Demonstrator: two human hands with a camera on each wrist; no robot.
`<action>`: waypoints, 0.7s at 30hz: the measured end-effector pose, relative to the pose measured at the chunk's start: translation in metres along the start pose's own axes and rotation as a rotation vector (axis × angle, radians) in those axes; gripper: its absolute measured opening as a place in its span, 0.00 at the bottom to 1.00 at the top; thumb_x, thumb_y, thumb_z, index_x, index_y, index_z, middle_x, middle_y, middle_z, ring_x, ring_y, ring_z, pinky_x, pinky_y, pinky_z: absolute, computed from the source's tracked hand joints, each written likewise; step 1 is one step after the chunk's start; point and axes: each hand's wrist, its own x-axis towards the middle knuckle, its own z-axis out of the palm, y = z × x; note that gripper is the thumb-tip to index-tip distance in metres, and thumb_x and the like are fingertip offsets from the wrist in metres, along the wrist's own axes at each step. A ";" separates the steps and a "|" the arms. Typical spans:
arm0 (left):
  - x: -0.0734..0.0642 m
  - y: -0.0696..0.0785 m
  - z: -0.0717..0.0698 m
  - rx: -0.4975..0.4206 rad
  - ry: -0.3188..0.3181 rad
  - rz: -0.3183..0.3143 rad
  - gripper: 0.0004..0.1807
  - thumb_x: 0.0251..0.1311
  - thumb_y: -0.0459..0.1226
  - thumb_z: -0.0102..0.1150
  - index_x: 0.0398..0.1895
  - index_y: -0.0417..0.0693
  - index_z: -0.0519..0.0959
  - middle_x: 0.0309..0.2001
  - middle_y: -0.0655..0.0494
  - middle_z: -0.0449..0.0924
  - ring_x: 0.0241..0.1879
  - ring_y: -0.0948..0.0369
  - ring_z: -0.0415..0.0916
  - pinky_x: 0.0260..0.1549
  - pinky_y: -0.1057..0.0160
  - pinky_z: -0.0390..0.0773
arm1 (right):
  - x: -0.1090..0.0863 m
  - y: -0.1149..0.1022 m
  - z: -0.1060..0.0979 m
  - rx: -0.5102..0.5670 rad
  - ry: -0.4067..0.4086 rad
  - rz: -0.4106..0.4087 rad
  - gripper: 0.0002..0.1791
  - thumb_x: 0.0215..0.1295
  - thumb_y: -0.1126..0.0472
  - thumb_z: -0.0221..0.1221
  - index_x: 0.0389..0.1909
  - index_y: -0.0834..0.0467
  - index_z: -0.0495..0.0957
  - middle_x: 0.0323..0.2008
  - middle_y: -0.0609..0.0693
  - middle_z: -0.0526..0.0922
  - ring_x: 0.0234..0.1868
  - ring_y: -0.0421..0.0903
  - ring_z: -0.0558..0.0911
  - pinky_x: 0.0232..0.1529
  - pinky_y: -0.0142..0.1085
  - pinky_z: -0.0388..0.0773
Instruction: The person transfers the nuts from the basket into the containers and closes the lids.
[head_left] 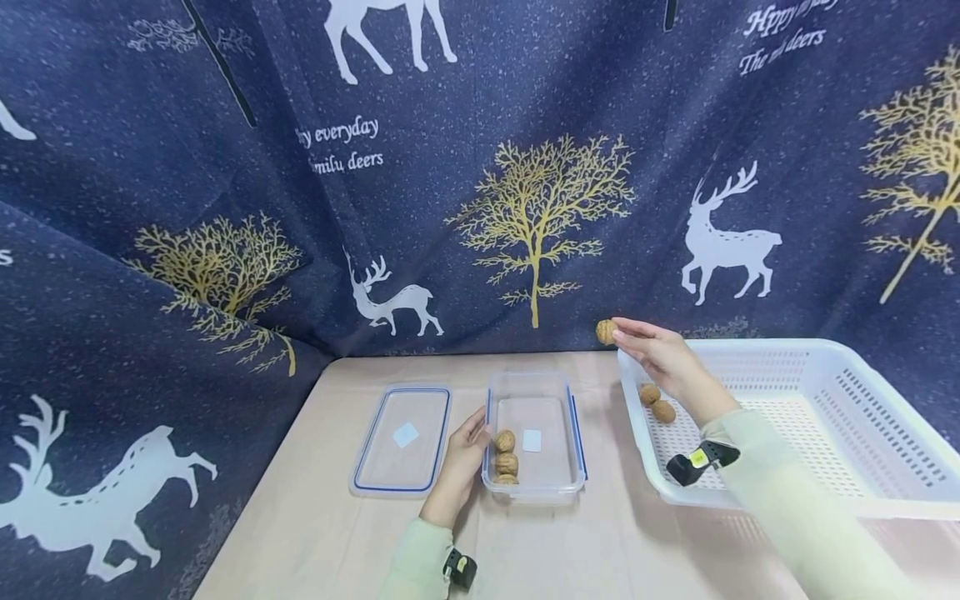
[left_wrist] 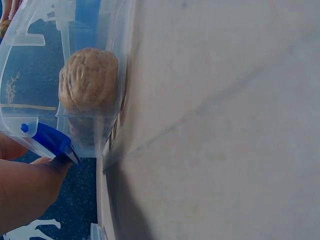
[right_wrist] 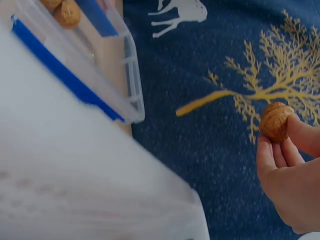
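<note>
My right hand (head_left: pixel 663 354) pinches a walnut (head_left: pixel 606 332) between thumb and fingertips, raised above the near-left corner area of the white basket's far rim. The right wrist view shows this walnut (right_wrist: pixel 276 122) up close. At the table's middle stands a clear plastic container (head_left: pixel 543 408) without its lid, with several walnuts (head_left: pixel 506 462) lined along its left side. My left hand (head_left: pixel 461 454) holds the container's left side; in the left wrist view its thumb (left_wrist: pixel 37 185) touches the blue latch (left_wrist: pixel 52 140). A walnut (left_wrist: pixel 89 80) shows through the clear wall there.
Left of the container lies its clear lid (head_left: pixel 401 437) with a blue seal. A white perforated basket (head_left: pixel 810 492) stands on the right, with two walnuts (head_left: pixel 663 411) visible inside. A dark blue curtain (head_left: pixel 465 100) with deer and trees hangs behind the table.
</note>
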 end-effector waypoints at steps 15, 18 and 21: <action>0.002 -0.003 -0.001 -0.007 0.003 -0.004 0.26 0.70 0.28 0.44 0.69 0.28 0.58 0.69 0.30 0.55 0.70 0.39 0.52 0.70 0.47 0.55 | -0.001 0.012 0.040 0.077 0.031 -0.071 0.32 0.65 0.67 0.60 0.68 0.70 0.60 0.40 0.36 0.80 0.45 0.30 0.79 0.59 0.25 0.72; 0.002 -0.003 -0.001 -0.007 0.002 -0.005 0.26 0.69 0.28 0.43 0.69 0.28 0.57 0.69 0.30 0.55 0.70 0.39 0.51 0.69 0.47 0.55 | -0.001 0.015 0.047 0.057 0.035 -0.059 0.31 0.66 0.66 0.59 0.68 0.69 0.61 0.42 0.37 0.80 0.45 0.30 0.79 0.61 0.26 0.71; 0.002 -0.004 -0.001 -0.006 0.003 -0.003 0.26 0.69 0.28 0.44 0.69 0.27 0.57 0.69 0.30 0.54 0.70 0.39 0.51 0.69 0.47 0.56 | -0.002 0.018 0.055 0.037 0.033 -0.038 0.31 0.66 0.65 0.59 0.67 0.67 0.63 0.48 0.42 0.79 0.46 0.31 0.78 0.65 0.31 0.68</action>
